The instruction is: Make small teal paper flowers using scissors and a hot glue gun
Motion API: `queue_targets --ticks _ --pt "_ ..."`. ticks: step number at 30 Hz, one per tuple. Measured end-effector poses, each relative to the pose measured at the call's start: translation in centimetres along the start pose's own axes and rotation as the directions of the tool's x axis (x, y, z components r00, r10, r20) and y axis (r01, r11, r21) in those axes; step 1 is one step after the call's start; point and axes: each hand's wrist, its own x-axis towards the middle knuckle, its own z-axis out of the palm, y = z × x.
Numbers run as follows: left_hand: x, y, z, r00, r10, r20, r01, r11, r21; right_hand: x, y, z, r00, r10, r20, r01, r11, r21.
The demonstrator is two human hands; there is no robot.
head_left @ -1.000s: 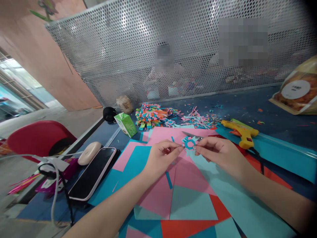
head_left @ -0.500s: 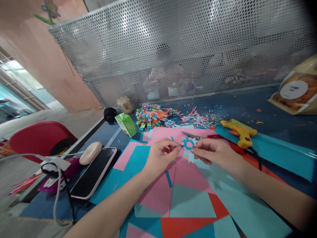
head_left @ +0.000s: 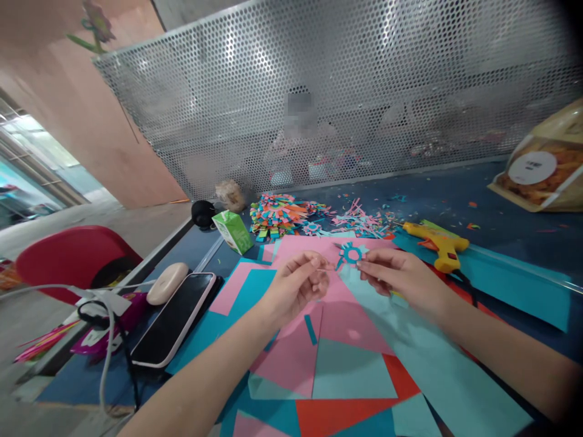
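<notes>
- The paper ring [head_left: 345, 255] is a small cut-out, with a round blue band about an open middle through which pink shows.
- Short tabs stick out around its outer edge, blue ones plain on the left side, giving it a flower-like or sun-like outline; finer detail is too small to tell.
- It is held up at the right hand's fingertips, above the far part of the pink paper [head_left: 300, 244], between the two hands and nearer the right.
- The right hand [head_left: 387, 270] pinches the ring's right edge between thumb and forefinger, the other fingers curled beneath.
- The left hand [head_left: 300, 282] is apart from the ring, just to its left, with fingers bent and thumb and forefinger close at the tips; whether they pinch a sliver of paper I cannot tell.
- Pink, blue, pale blue and red sheets overlap under both hands on the worktop [head_left: 446, 197].
- Beyond them lie a heap of multicoloured fringed paper [head_left: 279, 215] and loose paper snippets [head_left: 359, 220].
- A yellow glue gun [head_left: 439, 243] lies beyond the right hand.
</notes>
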Motion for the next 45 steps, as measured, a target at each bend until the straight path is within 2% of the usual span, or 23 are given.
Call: queue_targets --ticks 3,6,8,10,13,15,18,21,24,26,28,31,34,38,42,44,45 --pt "0.0 -0.3 0.2 0.997 -0.077 0.008 0.076 0.992 0.100 0.0 0.1 0.0 1.000 0.017 -0.011 -0.017 0.999 0.050" --pt "0.2 -0.9 0.2 0.982 -0.185 -0.036 0.188 0.955 0.229 -0.1 -0.1 0.1 0.996 0.062 -0.065 -0.052 0.987 0.149" --pt "0.3 -1.3 0.1 0.976 -0.211 -0.061 0.219 0.923 0.317 -0.2 -0.2 0.2 0.992 0.081 -0.092 -0.058 0.972 0.227" --pt "0.5 -1.8 -0.1 0.985 -0.161 -0.057 0.170 0.904 0.392 -0.3 -0.3 0.2 0.994 0.076 -0.076 -0.051 0.956 0.288" --pt "0.7 -2.2 -0.1 1.000 0.009 -0.010 -0.004 0.905 0.425 -0.5 -0.2 0.2 0.998 0.053 0.030 -0.059 0.948 0.313" --pt "0.7 -2.3 0.1 0.992 0.120 0.030 -0.121 0.896 0.428 -0.7 -0.1 0.5 0.991 0.060 0.116 -0.092 0.952 0.293" --pt "0.5 -2.3 0.5 0.967 0.234 0.099 -0.252 0.833 0.492 -1.1 -0.1 1.0 0.965 0.129 0.227 -0.185 0.951 0.247" --pt "0.3 -2.5 0.5 0.952 0.281 0.125 -0.299 0.753 0.585 -1.4 -0.2 1.4 0.942 0.175 0.286 -0.251 0.934 0.256" --pt "0.3 -2.6 0.1 0.950 0.291 0.110 -0.297 0.743 0.600 -1.4 -0.3 1.3 0.943 0.161 0.290 -0.258 0.906 0.335" --pt "0.3 -2.4 -0.1 0.943 0.312 0.112 -0.316 0.745 0.587 -1.2 -0.4 0.9 0.955 0.156 0.254 -0.245 0.898 0.367" --pt "0.2 -2.1 -0.1 0.941 0.319 0.115 -0.324 0.747 0.580 -0.9 -0.4 0.4 0.976 0.153 0.153 -0.199 0.912 0.359" --pt "-0.2 -1.4 0.0 0.952 0.286 0.109 -0.297 0.784 0.545 -0.1 -0.3 -0.6 0.996 0.065 -0.054 -0.050 0.970 0.237" --pt "-0.5 -0.8 0.0 0.962 0.255 0.100 -0.270 0.830 0.488 0.8 -0.1 -1.8 0.982 -0.046 -0.182 0.062 0.995 0.083" --pt "-0.5 -0.1 -0.3 0.953 0.294 0.069 -0.296 0.867 0.401 2.1 0.3 -4.1 0.936 -0.136 -0.324 0.099 0.987 -0.128" --pt "-0.6 0.8 -0.1 0.942 0.313 0.119 -0.325 0.940 0.099 3.0 0.7 -6.4 0.842 -0.289 -0.455 0.064 0.892 -0.447" --pt "-0.8 1.7 0.1 0.932 0.358 0.050 -0.359 0.933 0.010 3.3 0.8 -7.2 0.804 -0.366 -0.469 0.029 0.811 -0.584" --pt "-0.9 2.5 0.1 0.908 0.418 -0.031 -0.418 0.908 0.012 3.3 0.8 -7.4 0.793 -0.395 -0.464 0.009 0.770 -0.638"
